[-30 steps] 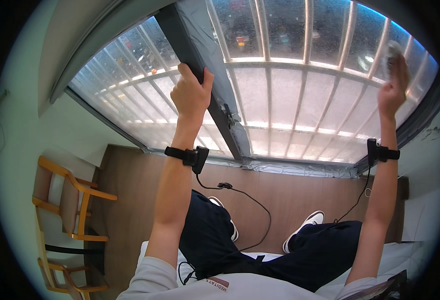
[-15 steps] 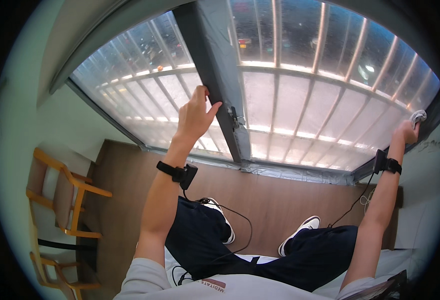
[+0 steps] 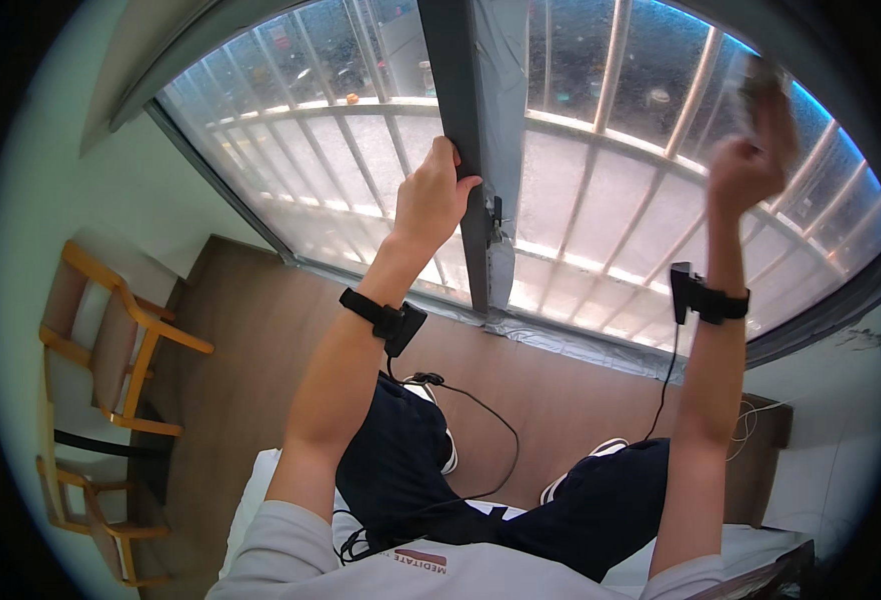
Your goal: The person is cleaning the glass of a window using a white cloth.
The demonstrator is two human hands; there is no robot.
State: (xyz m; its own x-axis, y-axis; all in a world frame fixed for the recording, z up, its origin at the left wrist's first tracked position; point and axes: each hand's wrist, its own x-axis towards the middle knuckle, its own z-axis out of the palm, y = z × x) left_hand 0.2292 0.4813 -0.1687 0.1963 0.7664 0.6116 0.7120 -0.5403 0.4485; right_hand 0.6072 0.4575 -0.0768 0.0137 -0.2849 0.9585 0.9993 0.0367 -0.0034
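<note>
My left hand (image 3: 431,198) grips the edge of the dark grey upright window frame (image 3: 466,120) in the middle of a wide glass window (image 3: 601,200). My right hand (image 3: 753,160) is raised against the right pane, closed around a small pale object, blurred, likely a cloth (image 3: 761,85). Both wrists wear black bands with cables hanging down. A latch (image 3: 496,215) sits on the frame just right of my left hand.
White railing bars (image 3: 361,160) run outside the glass. A wooden chair (image 3: 111,340) stands at the left on the brown wooden floor (image 3: 261,330). My legs in dark trousers and white shoes (image 3: 601,470) are below; a white surface lies under me.
My left hand slid up and closed around the frame's edge. My right hand swung from the far right pane up and inward across the glass. The view tilted toward the window.
</note>
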